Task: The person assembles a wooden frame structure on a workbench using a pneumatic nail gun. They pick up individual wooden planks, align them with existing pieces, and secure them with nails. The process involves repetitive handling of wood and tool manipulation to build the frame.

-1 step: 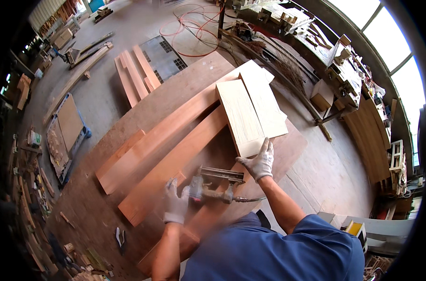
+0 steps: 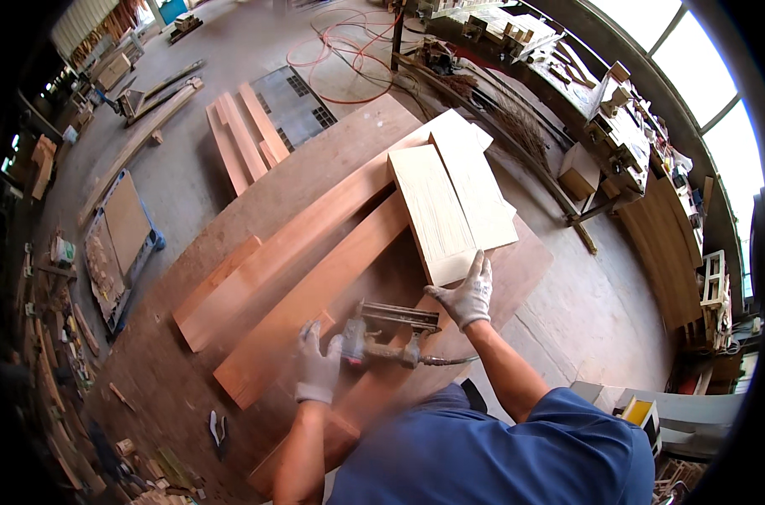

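Pale boards [image 2: 446,198]: two, side by side and nearly touching; laid across the far ends of the long reddish planks, just ahead of the right hand; grain clear on the left one.
Right hand [image 2: 467,295]: gloved in off-white; set against the near end of the pale boards; thumb spread wide from the fingers, not closed around the wood.
Nail gun [image 2: 399,316]: grey metal, worn; on its side between both hands; air line [image 2: 450,360] leading off to the right.
Left hand [image 2: 318,370]: gloved likewise; just beside the left end of the nail gun; thumb and fingers apart; contact with the gun impossible to tell.
Small reddish block [image 2: 325,321]: at the left fingertips; touching or not, unclear.
Long reddish planks [image 2: 311,299]: several, roughly parallel, slanting from lower left to upper right.
Worktable [image 2: 180,370]: broad, brown, scuffed; beneath planks and boards.
Hand tool [image 2: 217,427]: small, pale-handled; on the table, lower left.
Plank stack [image 2: 235,139]: reddish; beyond the far table edge.
Hose [image 2: 349,101]: red, loosely coiled on the concrete floor [image 2: 576,311].
Workbench [image 2: 618,135]: cluttered with wood offcuts; upper right, beneath bright windows [image 2: 702,71].
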`<state>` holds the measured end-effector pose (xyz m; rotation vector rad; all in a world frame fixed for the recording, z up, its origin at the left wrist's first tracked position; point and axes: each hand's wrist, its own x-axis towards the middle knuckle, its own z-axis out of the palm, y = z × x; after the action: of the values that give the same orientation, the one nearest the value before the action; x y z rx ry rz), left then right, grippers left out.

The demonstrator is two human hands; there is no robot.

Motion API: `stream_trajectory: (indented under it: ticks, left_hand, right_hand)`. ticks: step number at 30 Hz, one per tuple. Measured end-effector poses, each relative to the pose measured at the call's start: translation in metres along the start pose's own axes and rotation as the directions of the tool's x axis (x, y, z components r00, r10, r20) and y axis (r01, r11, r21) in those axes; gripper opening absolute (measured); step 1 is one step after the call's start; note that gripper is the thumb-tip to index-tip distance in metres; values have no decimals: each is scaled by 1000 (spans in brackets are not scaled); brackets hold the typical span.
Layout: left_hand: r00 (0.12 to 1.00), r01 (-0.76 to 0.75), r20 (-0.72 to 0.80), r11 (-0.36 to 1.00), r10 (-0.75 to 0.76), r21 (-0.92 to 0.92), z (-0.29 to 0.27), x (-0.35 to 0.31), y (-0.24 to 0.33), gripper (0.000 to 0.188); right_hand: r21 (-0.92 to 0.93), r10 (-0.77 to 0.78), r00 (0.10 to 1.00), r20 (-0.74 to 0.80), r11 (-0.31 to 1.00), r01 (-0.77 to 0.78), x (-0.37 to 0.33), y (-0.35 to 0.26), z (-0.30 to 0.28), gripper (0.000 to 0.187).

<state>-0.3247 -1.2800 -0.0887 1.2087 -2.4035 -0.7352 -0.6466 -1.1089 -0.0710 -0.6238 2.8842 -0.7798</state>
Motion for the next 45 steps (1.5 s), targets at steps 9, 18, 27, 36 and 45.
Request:
stream_trajectory:
  ticks: [9,18,27,36,45]
  left_hand:
    - [996,-47,73,996,53,-78,10,34,69,53]
    - [976,-174,102,973,191,-153,39,43,93,56]
    - [968,240,61,835,-243,-495,55,163,96,74]
    - [870,369,260,203,-419,-907,-11,191,36,29]
    - [864,216,-90,526,-496,-823,-180,84,-33,30]
  right_hand:
    - [23,61,998,-23,998,-60,-6,-3,16,148]
    - [30,-117,978,-174,992,124,2,-16,-13,129]
    - [219,-205,944,259,964,149,-37,-7,-133,134]
    - [685,-185,810,557,653,-323,-25,-22,-142,132]
    - [691,-403,662,632,680,-245,45,-127,-85,72]
